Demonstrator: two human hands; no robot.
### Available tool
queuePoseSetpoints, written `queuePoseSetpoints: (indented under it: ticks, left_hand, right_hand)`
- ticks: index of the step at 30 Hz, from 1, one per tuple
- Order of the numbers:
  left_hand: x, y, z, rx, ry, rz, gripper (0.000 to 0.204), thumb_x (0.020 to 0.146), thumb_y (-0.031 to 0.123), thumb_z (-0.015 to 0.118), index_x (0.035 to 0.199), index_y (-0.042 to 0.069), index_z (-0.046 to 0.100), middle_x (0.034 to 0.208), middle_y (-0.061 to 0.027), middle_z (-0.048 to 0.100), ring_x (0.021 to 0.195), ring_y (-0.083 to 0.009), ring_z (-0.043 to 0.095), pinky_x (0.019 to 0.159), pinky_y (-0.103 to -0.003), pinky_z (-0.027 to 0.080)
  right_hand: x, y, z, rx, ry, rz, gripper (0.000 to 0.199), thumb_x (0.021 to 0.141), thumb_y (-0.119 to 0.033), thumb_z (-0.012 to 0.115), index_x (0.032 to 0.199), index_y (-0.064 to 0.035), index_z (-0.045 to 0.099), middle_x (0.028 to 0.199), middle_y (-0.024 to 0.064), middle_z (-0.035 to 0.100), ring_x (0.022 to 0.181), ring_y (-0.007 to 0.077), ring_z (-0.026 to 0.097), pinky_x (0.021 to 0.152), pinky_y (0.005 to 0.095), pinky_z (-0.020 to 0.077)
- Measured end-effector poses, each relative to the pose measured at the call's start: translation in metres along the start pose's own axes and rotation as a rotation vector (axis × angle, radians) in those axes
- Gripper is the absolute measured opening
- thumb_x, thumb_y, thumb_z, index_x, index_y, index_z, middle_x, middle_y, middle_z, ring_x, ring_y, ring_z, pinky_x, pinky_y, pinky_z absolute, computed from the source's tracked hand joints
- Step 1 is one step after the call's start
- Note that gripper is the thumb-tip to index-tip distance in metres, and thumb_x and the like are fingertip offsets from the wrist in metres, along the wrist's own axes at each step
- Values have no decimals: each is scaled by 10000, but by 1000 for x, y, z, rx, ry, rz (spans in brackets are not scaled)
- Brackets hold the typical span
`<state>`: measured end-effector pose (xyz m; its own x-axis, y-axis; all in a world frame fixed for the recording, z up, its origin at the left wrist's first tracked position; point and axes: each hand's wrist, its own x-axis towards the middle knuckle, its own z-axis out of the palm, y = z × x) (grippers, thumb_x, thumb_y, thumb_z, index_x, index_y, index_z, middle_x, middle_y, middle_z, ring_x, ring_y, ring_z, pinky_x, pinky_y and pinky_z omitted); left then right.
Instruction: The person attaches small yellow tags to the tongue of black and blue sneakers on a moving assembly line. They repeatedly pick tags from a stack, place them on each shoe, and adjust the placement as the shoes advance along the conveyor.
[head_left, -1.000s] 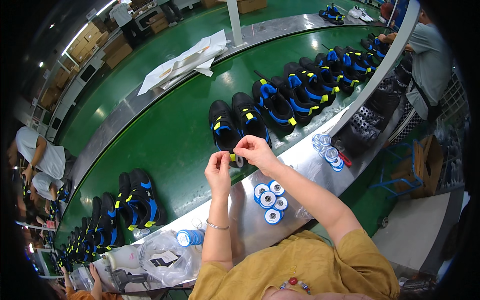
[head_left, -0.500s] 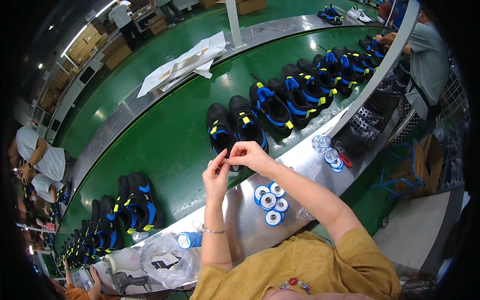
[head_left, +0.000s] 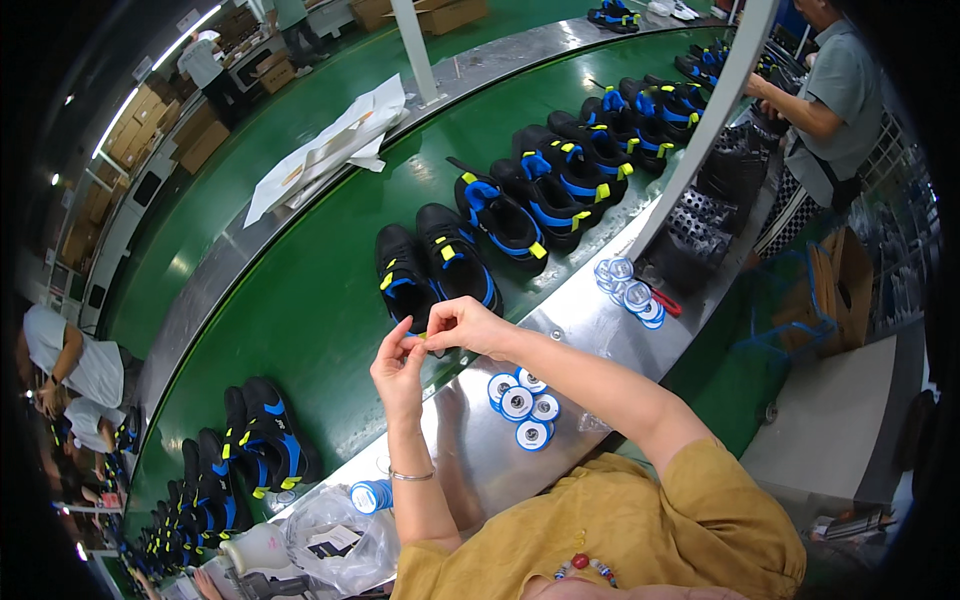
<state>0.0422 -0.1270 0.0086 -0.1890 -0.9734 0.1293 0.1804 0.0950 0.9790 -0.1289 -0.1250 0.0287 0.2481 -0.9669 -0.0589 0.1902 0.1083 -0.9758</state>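
Observation:
My left hand (head_left: pixel 397 372) and my right hand (head_left: pixel 468 328) meet fingertip to fingertip, both pinched, just at the near end of a pair of black shoes. Whatever lies between the fingers is too small to make out. Of that pair, the left shoe (head_left: pixel 402 270) has its heel partly behind my fingers; the right shoe (head_left: pixel 458 262) stands close beside it. Both have blue trim and yellow tabs. Nearer to me, several round white discs with blue rims (head_left: pixel 516 403) lie loosely overlapped on the metal ledge (head_left: pixel 480 465).
More shoes line the green belt (head_left: pixel 340 385), to the right (head_left: pixel 553 195) and left (head_left: pixel 278 435). A disc stack (head_left: pixel 371 496) stands beside a clear plastic bag (head_left: pixel 345 545); another disc cluster (head_left: pixel 632 295) lies near a pale post (head_left: pixel 708 130). A co-worker (head_left: pixel 835 110) works at far right.
The view has shifted, so most things appear farther left. My hands stay together in a pinch near the same pair of shoes, with the fingers slightly rearranged.

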Motion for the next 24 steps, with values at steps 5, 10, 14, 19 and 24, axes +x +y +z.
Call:
queuePoseSetpoints:
  ticks: [5, 10, 14, 19, 24]
  left_hand:
    - [-1, 0, 2, -57, -17, -15, 411, 835, -106, 628, 1238, -38, 589, 876, -55, 659, 811, -108, 614, 773, -225, 493]
    - [-4, -6, -1, -31, -7, -9, 404, 836, -92, 643, 1233, -45, 584, 875, -51, 661, 813, -104, 614, 779, -225, 495]
    - [-8, -6, 2, 5, -53, 12, 357, 867, -47, 654, 1220, -27, 605, 901, -41, 648, 838, -93, 599, 802, -220, 486]
    - [-19, -16, -9, 229, 52, 64, 141, 922, 46, 628, 1028, -41, 659, 928, -39, 654, 812, -89, 574, 748, -223, 474]
    - [-28, -16, -11, 396, 345, 94, 170, 930, 60, 591, 1061, -38, 638, 1010, -84, 644, 851, -150, 589, 745, -274, 486]
  right_hand:
    - [0, 0, -1, -43, -45, -41, 130, 776, -69, 767, 755, -46, 640, 715, -13, 608, 688, 56, 526, 628, 215, 402]
    - [-1, 0, -2, -115, -90, -88, 139, 775, -83, 763, 748, -37, 635, 695, -9, 605, 672, 58, 524, 610, 219, 405]
    - [-6, -7, -11, -439, -44, -199, 150, 783, -143, 760, 846, -28, 687, 694, 2, 612, 650, 73, 539, 584, 240, 422]
    - [-67, -66, -73, -365, 353, -160, 139, 869, -157, 668, 897, -24, 697, 776, 9, 649, 678, 66, 573, 583, 234, 459]
    - [-176, -36, -160, -808, 551, 115, 154, 876, -155, 639, 894, -6, 673, 724, 11, 632, 668, 65, 579, 579, 239, 466]
